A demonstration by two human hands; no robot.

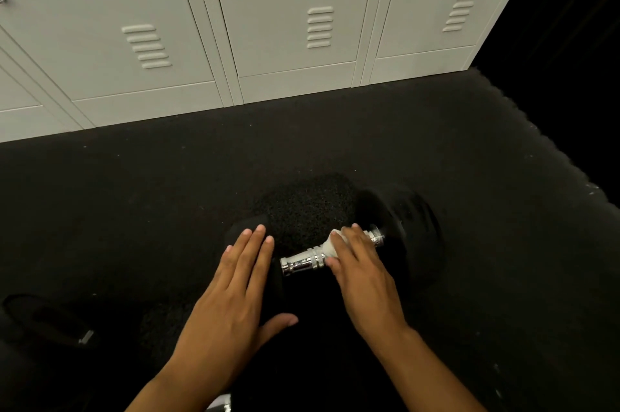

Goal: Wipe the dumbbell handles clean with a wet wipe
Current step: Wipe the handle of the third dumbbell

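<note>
A black dumbbell lies on the dark floor, its chrome handle running from lower left to upper right between two black heads. My right hand is wrapped over the handle's right half with a white wet wipe pressed against the metal under its fingers. My left hand rests flat on the left head, fingers spread and thumb out to the side. The bare left part of the handle shows between my hands.
Grey metal lockers with vents and latches line the far wall. Black rubber flooring surrounds the dumbbell. A dark object with a small metal part lies at lower left.
</note>
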